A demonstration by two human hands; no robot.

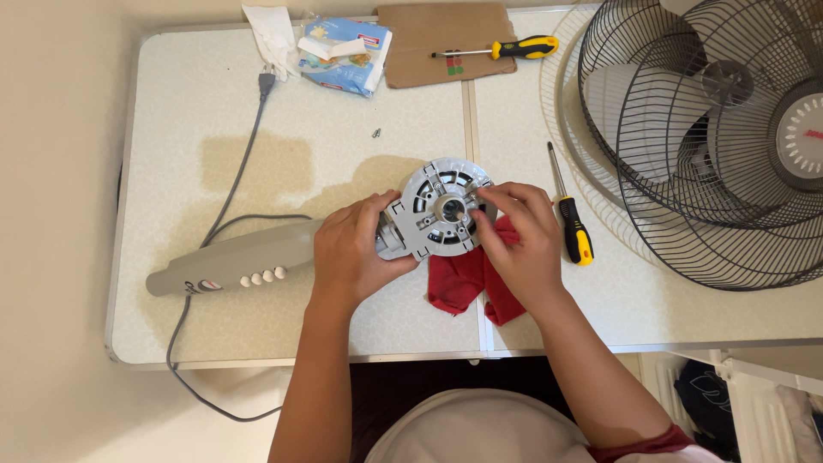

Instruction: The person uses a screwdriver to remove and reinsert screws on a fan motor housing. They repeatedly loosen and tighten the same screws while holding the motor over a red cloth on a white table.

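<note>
Head view: the grey fan motor housing [439,208] was held at frame centre on the tabletop [343,129], the left hand [350,250] closed around its neck, the right hand [523,236] pinching its rim over a red cloth [463,279]. A firm left-hand grip was judged best. The fan grilles [686,129] were cut off at right.

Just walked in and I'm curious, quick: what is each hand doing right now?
Left hand: closed around the grey fan motor, holding it.
Right hand: fingers pinched at the motor's front; red cloth beneath it.
</note>
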